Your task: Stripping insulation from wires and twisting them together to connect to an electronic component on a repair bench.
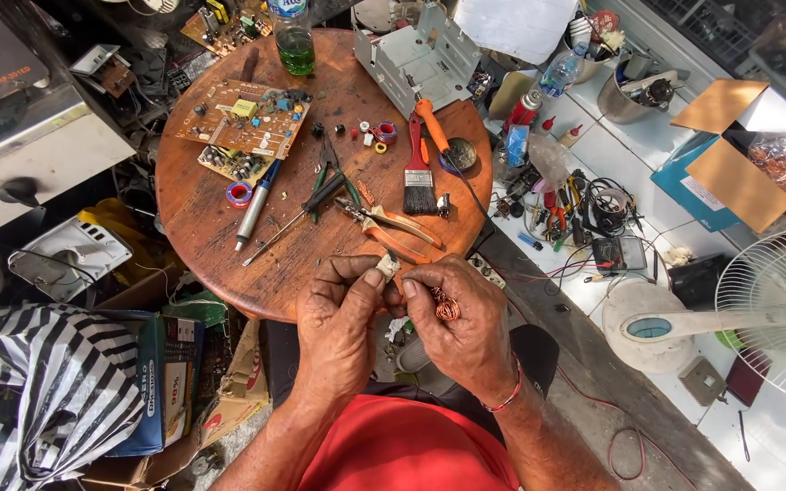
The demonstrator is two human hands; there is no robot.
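Note:
My left hand (338, 318) and my right hand (461, 318) meet at the near edge of a round wooden table (202, 227). Both pinch a small pale part (387, 265) between thumbs and fingertips. A little coil of copper wire (448, 309) rests in my right hand's fingers, which wears a red band at the wrist. Just beyond the hands lie orange-handled pliers (393, 227).
On the table lie a brown circuit board (247, 118), a paintbrush (418, 177), a screwdriver (288, 223), a grey pen-like tool (255, 205), a green bottle (295, 41) and a metal bracket (420, 59). A white fan (775, 309) stands right; boxes and a striped bag (38, 391) crowd the left.

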